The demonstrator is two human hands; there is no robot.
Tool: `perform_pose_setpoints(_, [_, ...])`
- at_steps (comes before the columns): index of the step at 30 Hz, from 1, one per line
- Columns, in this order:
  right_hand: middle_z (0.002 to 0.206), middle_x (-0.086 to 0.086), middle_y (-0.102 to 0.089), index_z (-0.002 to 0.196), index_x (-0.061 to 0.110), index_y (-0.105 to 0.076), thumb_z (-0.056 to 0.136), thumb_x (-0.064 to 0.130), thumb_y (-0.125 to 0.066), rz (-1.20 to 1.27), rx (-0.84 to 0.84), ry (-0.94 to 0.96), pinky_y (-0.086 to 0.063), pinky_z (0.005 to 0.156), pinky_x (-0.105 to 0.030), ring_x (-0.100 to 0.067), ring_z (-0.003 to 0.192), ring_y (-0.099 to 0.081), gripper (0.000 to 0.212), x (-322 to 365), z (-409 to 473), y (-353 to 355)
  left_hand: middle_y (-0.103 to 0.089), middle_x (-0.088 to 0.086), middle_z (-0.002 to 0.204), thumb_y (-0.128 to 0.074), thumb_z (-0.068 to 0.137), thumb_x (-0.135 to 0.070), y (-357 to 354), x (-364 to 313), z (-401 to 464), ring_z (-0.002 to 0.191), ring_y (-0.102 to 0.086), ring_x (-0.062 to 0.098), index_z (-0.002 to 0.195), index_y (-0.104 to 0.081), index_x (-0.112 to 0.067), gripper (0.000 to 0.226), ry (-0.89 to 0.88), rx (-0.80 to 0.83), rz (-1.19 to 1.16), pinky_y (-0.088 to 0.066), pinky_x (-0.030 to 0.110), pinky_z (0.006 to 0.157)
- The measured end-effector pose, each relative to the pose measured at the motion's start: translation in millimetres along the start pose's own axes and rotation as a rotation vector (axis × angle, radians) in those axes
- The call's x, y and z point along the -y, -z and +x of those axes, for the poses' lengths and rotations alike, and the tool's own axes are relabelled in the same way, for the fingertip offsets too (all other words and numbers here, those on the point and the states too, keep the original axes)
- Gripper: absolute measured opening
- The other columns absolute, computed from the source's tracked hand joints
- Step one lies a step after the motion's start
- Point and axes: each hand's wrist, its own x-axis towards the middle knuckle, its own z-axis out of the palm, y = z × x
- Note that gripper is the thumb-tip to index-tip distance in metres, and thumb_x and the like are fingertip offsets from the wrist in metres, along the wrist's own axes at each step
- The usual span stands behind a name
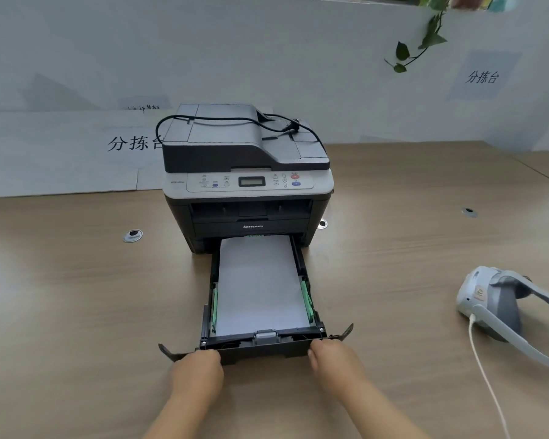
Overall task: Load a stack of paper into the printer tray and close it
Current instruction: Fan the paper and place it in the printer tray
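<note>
Gripping the pulled-out paper tray [293,343] by its front panel: left hand [197,370] and right hand [335,359], fingers curled over it. Paper stack [260,283] lies flat inside, frame center. Lenovo printer [248,182] sits behind on the wooden table [76,296]; white headset [501,305] at right edge.

The printer [248,182] stands mid-surface [76,296], toward the far edge, with a cable [235,120] lying on its lid. Its tray [260,342] juts out toward the near edge, a paper stack [260,286] lying in it. The left hand [197,372] and right hand [333,359] grip the tray's front corners. A headset [504,305] lies near the right edge.
</note>
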Motion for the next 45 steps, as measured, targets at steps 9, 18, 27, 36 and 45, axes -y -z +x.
perform_pose_setpoints(9, [0.116,-0.013,-0.065,0.109,0.007,-0.058,0.100,0.025,-0.033,-0.046,-0.008,-0.008,-0.046,0.081,-0.036,-0.031,0.109,-0.057,0.033,2,45,9,-0.070,0.003,0.109,-0.039,0.093,-0.015,18,-1,44,0.099,-0.066,0.023,0.106,-0.065,-0.016,0.028,0.004,-0.051,0.029,-0.047,0.027,0.075])
perform_pose_setpoints(18, [0.111,-0.016,-0.067,0.106,0.004,-0.059,0.099,0.021,-0.034,-0.075,-0.090,0.048,-0.039,0.071,-0.035,-0.032,0.105,-0.059,0.031,-3,105,14,-0.072,0.004,0.100,-0.040,0.093,-0.015,33,-2,101,0.089,-0.068,0.024,0.096,-0.065,-0.016,0.025,-0.023,-0.102,0.042,-0.041,0.027,0.063])
perform_pose_setpoints(27, [0.112,-0.016,-0.066,0.110,0.005,-0.058,0.099,0.020,-0.033,-0.104,-0.140,0.045,-0.044,0.081,-0.035,-0.033,0.106,-0.059,0.031,-3,159,24,-0.070,0.005,0.101,-0.041,0.093,-0.014,54,-8,152,0.090,-0.067,0.026,0.099,-0.065,-0.014,0.024,-0.013,-0.173,0.091,-0.040,0.027,0.064])
perform_pose_setpoints(36, [0.115,-0.012,-0.065,0.112,0.008,-0.056,0.097,0.017,-0.034,-0.177,-0.145,0.060,-0.028,0.071,-0.034,-0.031,0.109,-0.056,0.028,-4,198,33,-0.069,0.006,0.096,-0.041,0.093,-0.013,66,-8,191,0.083,-0.065,0.026,0.098,-0.063,-0.013,0.023,-0.029,-0.250,0.118,-0.039,0.028,0.061])
perform_pose_setpoints(45, [0.119,-0.013,-0.062,0.117,0.008,-0.051,0.096,0.012,-0.036,-0.209,-0.110,0.046,-0.033,0.074,-0.036,-0.033,0.111,-0.054,0.027,-2,231,43,-0.068,0.006,0.102,-0.043,0.092,-0.014,79,-11,221,0.094,-0.065,0.026,0.102,-0.063,-0.013,0.022,-0.008,-0.266,0.066,-0.040,0.027,0.068])
